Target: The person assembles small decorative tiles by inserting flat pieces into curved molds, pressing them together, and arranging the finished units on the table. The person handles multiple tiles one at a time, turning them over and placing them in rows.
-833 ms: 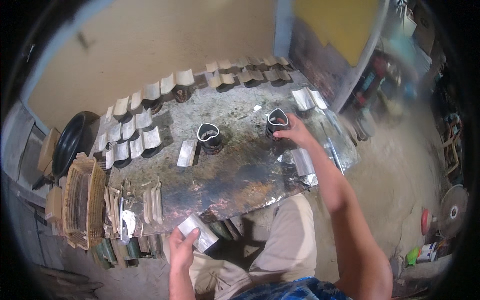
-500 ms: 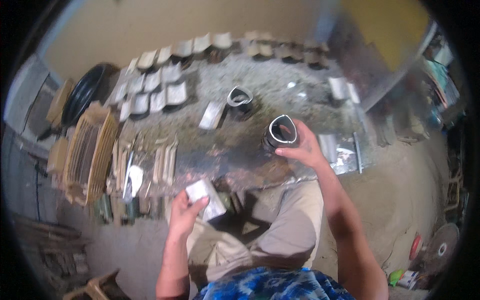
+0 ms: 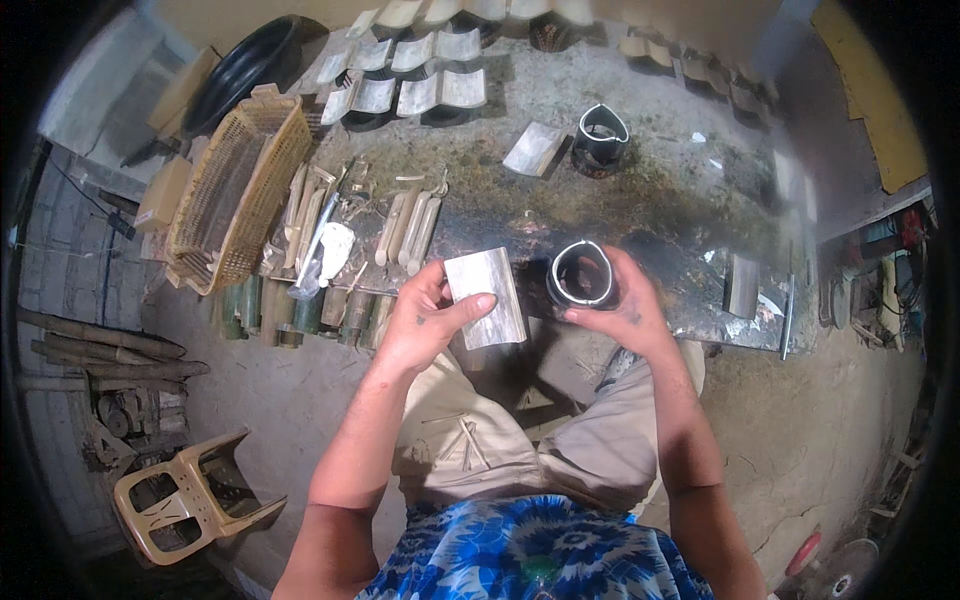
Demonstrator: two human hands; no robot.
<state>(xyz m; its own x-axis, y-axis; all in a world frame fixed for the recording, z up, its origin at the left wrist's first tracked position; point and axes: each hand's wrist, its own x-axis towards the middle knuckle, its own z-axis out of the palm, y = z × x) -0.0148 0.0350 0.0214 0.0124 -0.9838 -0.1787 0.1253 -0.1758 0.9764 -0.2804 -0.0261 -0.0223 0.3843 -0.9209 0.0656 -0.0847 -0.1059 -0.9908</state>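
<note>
My left hand (image 3: 435, 315) is closed on a pale, slightly curved rectangular piece (image 3: 483, 290), with the thumb across its face. My right hand (image 3: 630, 300) grips a dark cylindrical cup (image 3: 578, 288), fingers around its far side and thumb in front. The cup's pale rim comes to a point, and its hollow inside faces up. A gap separates the curved piece from the cup, both held near the table's front edge. On the table (image 3: 650, 215) beyond stand a similar dark cup (image 3: 600, 145) and, beside it, another pale rectangular piece (image 3: 535, 149).
Rows of curved pale pieces (image 3: 440, 92) stand at the back. To the left are a woven basket (image 3: 235, 190), a black basin (image 3: 245, 75) and bundled sticks (image 3: 408, 228). A metal rod (image 3: 787, 315) lies at the right edge. A plastic chair (image 3: 190, 495) stands lower left.
My left hand has raised the curved piece from above my lap, closer to the cup. My right hand has drawn the cup nearer to me and leftward. The view has tilted down.
</note>
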